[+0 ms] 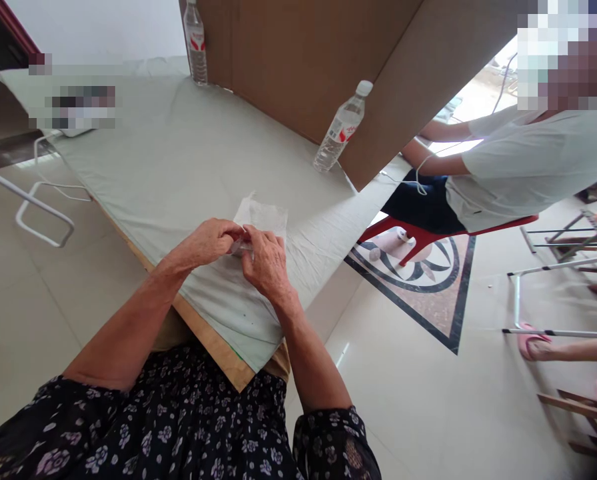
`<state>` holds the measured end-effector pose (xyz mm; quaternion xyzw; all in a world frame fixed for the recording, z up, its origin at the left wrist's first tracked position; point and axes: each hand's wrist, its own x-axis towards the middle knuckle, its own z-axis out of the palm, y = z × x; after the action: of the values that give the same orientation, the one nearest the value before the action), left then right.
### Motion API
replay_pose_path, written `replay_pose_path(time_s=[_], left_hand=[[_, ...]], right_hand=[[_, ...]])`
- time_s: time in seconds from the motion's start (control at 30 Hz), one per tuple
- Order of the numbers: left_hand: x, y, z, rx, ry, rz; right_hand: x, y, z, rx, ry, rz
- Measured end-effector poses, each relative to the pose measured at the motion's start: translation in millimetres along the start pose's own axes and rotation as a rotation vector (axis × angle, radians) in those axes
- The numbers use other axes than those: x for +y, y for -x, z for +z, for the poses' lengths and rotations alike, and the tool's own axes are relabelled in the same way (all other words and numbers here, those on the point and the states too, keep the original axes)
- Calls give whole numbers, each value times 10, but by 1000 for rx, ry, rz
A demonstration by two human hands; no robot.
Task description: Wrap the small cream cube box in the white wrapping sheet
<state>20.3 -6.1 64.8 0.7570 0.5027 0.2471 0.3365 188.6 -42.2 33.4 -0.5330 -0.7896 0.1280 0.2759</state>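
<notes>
Near the front corner of the cloth-covered table [168, 153], a thin, whitish translucent sheet [266, 217] lies crumpled under and beyond my fingers. My left hand [211, 241] comes in from the left, its fingertips pinched on the sheet's near part. Close against it, my right hand [266, 259] has its fingers bent over the same sheet, with thumb and fingertips together. The fingertips of both hands nearly touch. Whether anything small lies between them is too small to tell.
A water bottle [341, 127] stands by a large brown cardboard panel [298, 60], and another bottle [196, 47] stands farther back. At the right a person in a white shirt [523, 167] sits on a red stool [418, 240]. White metal tubing [43, 203] is at the left.
</notes>
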Motion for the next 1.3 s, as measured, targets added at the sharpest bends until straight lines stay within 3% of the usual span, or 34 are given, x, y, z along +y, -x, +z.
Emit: replay_pose_path(time_s=[0.17,0.27,0.43,0.6,0.83,1.0,1.17,1.3], left_hand=[[-66,39,176,166,-287,103],[-130,52,256,228,-338,193],[-182,42,288,207,-334,278],[-114,40,282,156,-398,259],[-48,53,251,117,-439,226],[-32,51,272,92,-426,192],[34,55,300,93,-461,152],[82,59,319,68,-490,134]], right_hand=[[92,90,-81,124,-70,16],[256,264,-217,254,-38,184],[450,466,-343,82,-49,534],[410,307,-194,47,-49,624],[478,115,49,286,-239,556],[450,63,124,232,-152,586],[385,52,116,305,-136,508],[264,-7,62,356,-265,490]])
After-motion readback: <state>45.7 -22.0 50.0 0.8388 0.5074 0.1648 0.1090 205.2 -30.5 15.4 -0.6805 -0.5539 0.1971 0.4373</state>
